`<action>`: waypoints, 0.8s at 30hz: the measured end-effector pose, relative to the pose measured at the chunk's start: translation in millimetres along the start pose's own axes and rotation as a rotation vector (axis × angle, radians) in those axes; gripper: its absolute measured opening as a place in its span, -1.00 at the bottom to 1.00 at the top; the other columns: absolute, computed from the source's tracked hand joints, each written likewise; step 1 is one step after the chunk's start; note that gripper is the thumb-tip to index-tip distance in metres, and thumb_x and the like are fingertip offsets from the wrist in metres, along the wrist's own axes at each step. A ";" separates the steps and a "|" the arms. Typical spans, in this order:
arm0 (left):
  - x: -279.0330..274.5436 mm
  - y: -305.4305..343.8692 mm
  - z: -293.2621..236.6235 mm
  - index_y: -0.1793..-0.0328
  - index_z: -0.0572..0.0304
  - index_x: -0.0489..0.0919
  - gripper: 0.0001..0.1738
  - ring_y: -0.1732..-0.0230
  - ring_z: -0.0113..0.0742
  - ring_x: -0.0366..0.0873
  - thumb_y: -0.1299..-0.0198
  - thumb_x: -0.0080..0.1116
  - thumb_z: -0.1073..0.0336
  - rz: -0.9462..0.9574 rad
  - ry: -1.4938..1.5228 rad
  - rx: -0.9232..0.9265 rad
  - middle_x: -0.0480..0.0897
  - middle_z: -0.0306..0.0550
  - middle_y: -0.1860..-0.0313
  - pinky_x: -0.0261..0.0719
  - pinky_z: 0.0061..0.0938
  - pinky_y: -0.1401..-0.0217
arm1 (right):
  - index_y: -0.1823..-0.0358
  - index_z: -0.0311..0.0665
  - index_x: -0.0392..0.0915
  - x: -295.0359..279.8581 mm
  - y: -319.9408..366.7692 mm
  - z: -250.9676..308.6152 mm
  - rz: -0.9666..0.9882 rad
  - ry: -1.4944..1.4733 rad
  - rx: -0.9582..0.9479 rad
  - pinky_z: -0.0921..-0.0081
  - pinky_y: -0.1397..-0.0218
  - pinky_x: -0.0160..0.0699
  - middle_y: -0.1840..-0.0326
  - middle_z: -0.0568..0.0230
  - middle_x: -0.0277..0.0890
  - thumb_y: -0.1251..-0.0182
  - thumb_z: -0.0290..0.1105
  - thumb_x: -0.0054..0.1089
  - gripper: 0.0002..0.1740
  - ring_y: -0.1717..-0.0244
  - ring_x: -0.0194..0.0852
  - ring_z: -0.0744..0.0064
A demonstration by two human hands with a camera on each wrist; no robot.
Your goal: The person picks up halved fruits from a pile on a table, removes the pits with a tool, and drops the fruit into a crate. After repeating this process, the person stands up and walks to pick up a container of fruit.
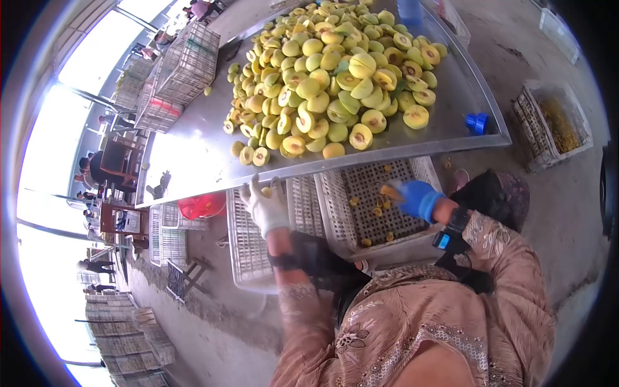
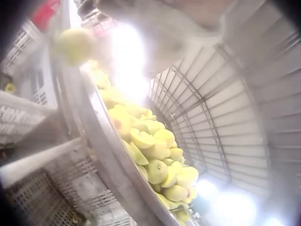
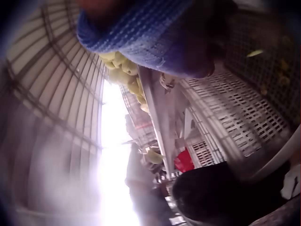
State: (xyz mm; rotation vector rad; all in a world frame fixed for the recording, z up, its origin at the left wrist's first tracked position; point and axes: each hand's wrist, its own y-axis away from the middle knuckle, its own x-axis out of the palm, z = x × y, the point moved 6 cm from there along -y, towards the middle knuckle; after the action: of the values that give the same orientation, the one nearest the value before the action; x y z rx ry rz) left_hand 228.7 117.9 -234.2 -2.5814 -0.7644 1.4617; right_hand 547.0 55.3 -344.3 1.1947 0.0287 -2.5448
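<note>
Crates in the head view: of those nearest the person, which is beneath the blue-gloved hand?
The dark-bottomed crate with yellow pieces scattered inside, beneath the right hand; the left crate lies nearer the white-gloved left hand.

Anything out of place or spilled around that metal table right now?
Two small oddities: a blue object lies by itself at the table's near right corner, apart from the cut fruit, and a yellowish-brown bit lies on the floor, outside the open crate.
</note>
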 end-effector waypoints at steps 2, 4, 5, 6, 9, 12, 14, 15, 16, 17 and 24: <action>-4.3 -14.2 -8.5 -0.33 0.03 0.40 -0.34 -0.34 0.12 0.27 -0.13 0.23 -0.03 -0.005 -0.295 0.037 0.13 0.10 -0.48 0.36 -0.12 -0.28 | 0.08 -0.29 0.45 -3.4 -1.7 -5.0 -0.015 -0.049 0.046 0.07 0.18 0.49 0.35 -0.18 0.55 -0.15 -0.24 0.20 -0.63 0.23 0.54 -0.19; 4.2 -23.8 -30.3 -0.39 -0.05 0.35 -0.30 -0.33 0.17 0.28 -0.11 0.24 0.00 0.041 -0.286 0.116 0.16 0.09 -0.48 0.36 -0.12 -0.31 | 0.00 -0.34 0.44 -11.2 -0.3 4.2 0.025 -0.110 0.126 0.11 0.15 0.47 0.30 -0.24 0.54 -0.14 -0.23 0.19 -0.55 0.20 0.54 -0.19; 19.5 -34.8 -30.4 -0.43 -0.12 0.30 -0.25 -0.27 0.15 0.37 -0.05 0.26 0.08 0.042 -0.200 0.197 0.19 0.12 -0.47 0.42 -0.15 -0.27 | -0.02 -0.36 0.44 -9.7 0.2 5.0 -0.005 -0.097 0.052 0.11 0.17 0.48 0.30 -0.25 0.54 -0.14 -0.21 0.19 -0.52 0.22 0.53 -0.20; 44.1 -47.7 -28.2 -0.45 -0.13 0.26 -0.20 -0.24 0.14 0.40 -0.02 0.25 0.13 0.128 -0.300 0.223 0.23 0.13 -0.44 0.44 -0.17 -0.24 | -0.03 -0.38 0.43 -6.8 0.4 3.0 -0.037 -0.078 -0.048 0.11 0.19 0.49 0.29 -0.27 0.54 -0.14 -0.20 0.20 -0.50 0.24 0.53 -0.21; 85.8 -64.4 -37.8 -0.43 -0.12 0.26 -0.24 -0.17 0.08 0.45 -0.03 0.19 0.16 0.163 -0.400 0.341 0.38 0.09 -0.30 0.41 -0.03 -0.17 | -0.09 -0.31 0.46 10.4 2.5 -29.8 -0.027 -0.119 0.047 0.17 0.17 0.54 0.27 -0.17 0.58 -0.02 -0.16 0.30 -0.40 0.19 0.55 -0.21; 97.7 -70.3 -56.6 -0.25 0.00 0.39 -0.43 -0.08 0.03 0.50 -0.06 0.18 0.20 0.331 -0.442 0.268 0.51 0.00 -0.07 0.46 -0.03 -0.06 | 0.02 -0.33 0.51 1.2 15.5 -30.5 -0.020 -0.329 0.214 0.28 0.25 0.54 0.35 0.01 0.60 0.00 -0.27 0.32 -0.51 0.33 0.62 0.14; 95.5 -69.2 -61.1 -0.15 0.08 0.43 -0.46 -0.06 0.03 0.51 -0.02 0.26 0.16 0.344 -0.416 0.275 0.52 0.01 -0.02 0.50 -0.09 -0.02 | 0.02 -0.35 0.50 7.6 11.8 -36.4 -0.027 -0.297 0.155 0.33 0.31 0.53 0.38 0.10 0.58 -0.01 -0.32 0.31 -0.53 0.39 0.58 0.28; 95.4 -69.2 -60.4 -0.11 0.12 0.45 -0.46 -0.07 0.04 0.50 0.01 0.30 0.14 0.369 -0.402 0.271 0.52 0.03 -0.01 0.51 -0.10 -0.01 | 0.02 -0.35 0.50 9.7 11.7 -39.8 -0.032 -0.286 0.137 0.36 0.33 0.52 0.39 0.15 0.58 -0.01 -0.35 0.31 -0.54 0.42 0.56 0.36; 94.3 -67.6 -57.7 -0.06 0.15 0.47 -0.46 -0.07 0.04 0.50 0.04 0.34 0.11 0.398 -0.391 0.267 0.51 0.05 -0.01 0.52 -0.11 -0.01 | 0.00 -0.35 0.49 16.6 11.7 -45.0 0.007 -0.375 0.191 0.38 0.35 0.52 0.40 0.18 0.56 -0.03 -0.36 0.30 -0.54 0.43 0.54 0.38; 88.6 -66.8 -54.8 -0.03 0.17 0.47 -0.46 -0.07 0.04 0.50 0.05 0.34 0.10 0.374 -0.314 0.244 0.51 0.06 0.00 0.52 -0.12 -0.01 | -0.02 -0.35 0.47 23.8 10.7 -48.3 0.047 -0.465 0.245 0.41 0.36 0.51 0.42 0.21 0.55 -0.05 -0.37 0.29 -0.54 0.44 0.52 0.41; 61.9 -46.4 -32.7 0.09 0.29 0.38 -0.66 0.46 -0.35 0.54 -0.09 0.26 0.34 0.141 0.901 -0.192 0.51 -0.15 0.39 0.52 -0.55 0.47 | -0.06 -0.28 0.40 26.1 10.5 -39.7 0.028 -0.731 0.235 0.54 0.47 0.43 0.46 0.35 0.46 -0.26 -0.36 0.15 -0.65 0.52 0.41 0.55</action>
State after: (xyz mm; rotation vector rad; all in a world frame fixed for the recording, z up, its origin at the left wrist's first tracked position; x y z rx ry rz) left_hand 263.9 192.3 -250.9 -3.0153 -0.5930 0.1229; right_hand 564.3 44.1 -388.4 0.2607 -0.4602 -2.8527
